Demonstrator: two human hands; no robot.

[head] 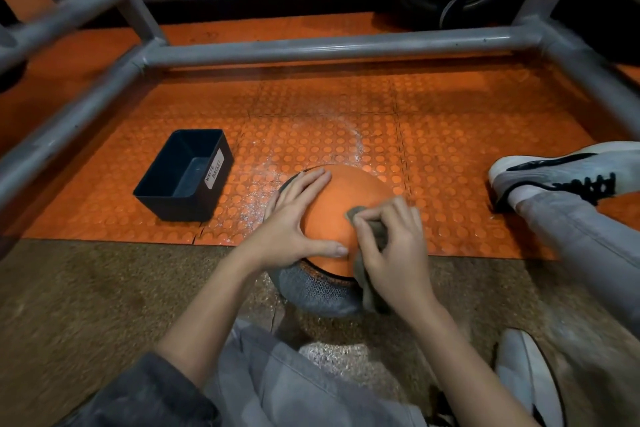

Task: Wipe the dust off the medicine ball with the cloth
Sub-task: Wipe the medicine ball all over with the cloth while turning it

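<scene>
Wiping in progress, mid-task by the look of it. Medicine ball [341, 204] sitting on the floor at frame centre, straddling the edge of the orange studded mat [450, 135] and the brown carpet; orange top, grey patterned underside.

Left hand [294, 222] lying flat on the ball at its 9 o'clock, fingers straight and spread, steadying, not gripping. Right hand [394, 253] at the ball's 4 o'clock, fingers curled and pinching the bunched grey-brown cloth [378, 234], pressing it against the orange surface.

Orange top looking clean; grey underside hidden against the floor, cannot tell about dust there. Next move likely calling for turning the ball with the left hand to expose unwiped parts while keeping the cloth in firm contact.

White dust [346, 135] lying scattered on the mat from 10 to 1 o'clock of the ball.

Counting: one ball, one cloth, two hands, one black bin [180, 208] at 9 o'clock of the ball, two shoes, one [561, 173] at 3 o'clock, one [530, 378] at 5 o'clock, one grey tube frame [329, 47] at 12 o'clock.
</scene>
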